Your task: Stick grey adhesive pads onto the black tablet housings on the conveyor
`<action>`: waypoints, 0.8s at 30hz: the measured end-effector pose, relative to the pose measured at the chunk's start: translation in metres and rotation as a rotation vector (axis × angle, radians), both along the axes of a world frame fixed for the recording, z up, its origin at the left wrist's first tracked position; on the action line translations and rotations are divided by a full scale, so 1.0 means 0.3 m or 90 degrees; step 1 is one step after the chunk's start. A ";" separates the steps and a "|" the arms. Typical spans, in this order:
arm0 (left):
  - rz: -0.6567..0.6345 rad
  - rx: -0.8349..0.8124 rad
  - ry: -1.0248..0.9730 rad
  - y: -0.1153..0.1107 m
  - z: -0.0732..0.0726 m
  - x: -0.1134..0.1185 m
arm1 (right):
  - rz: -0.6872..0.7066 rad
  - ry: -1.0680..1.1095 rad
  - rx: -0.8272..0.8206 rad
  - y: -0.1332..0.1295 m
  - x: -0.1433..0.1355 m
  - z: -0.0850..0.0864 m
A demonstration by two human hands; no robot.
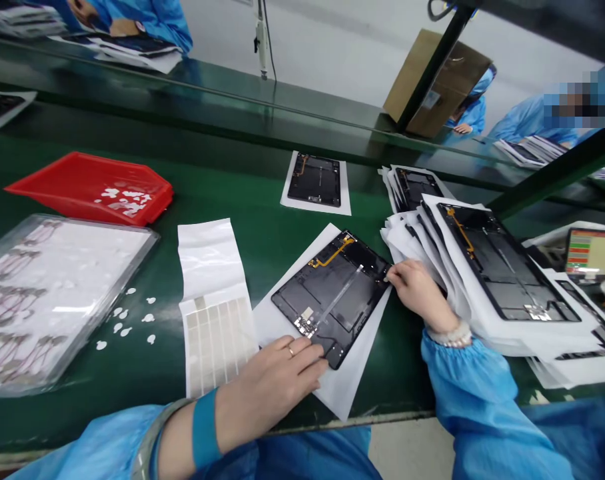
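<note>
A black tablet back housing (340,300) with an orange flex cable lies turned at an angle on a white paper sheet (350,393) before me. My left hand (277,383) rests over its near lower edge, fingers stretched out and lying on it. At the housing's right corner, my right hand (415,290) has thumb and forefinger pinched together, touching the edge. Whatever those fingertips hold is too small to make out. Left of the housing is a sheet of greyish adhesive strips (217,340) with its white backing folded up.
Stacked housings between papers (512,267) stand close on the right; another housing (315,180) lies behind. A red bin (92,170) with white bits, a clear-edged tray (57,287) of wired parts and several white tabs (147,318) are left. A green shelf edge crosses the back, with co-workers beyond.
</note>
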State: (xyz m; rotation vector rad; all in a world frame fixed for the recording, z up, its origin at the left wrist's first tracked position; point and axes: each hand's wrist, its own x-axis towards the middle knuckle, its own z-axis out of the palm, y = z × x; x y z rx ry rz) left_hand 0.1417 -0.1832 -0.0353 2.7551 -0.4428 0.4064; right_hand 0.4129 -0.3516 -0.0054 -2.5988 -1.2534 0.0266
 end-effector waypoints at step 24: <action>-0.013 -0.002 0.034 0.011 -0.007 -0.010 | 0.007 -0.118 -0.093 0.078 0.035 -0.018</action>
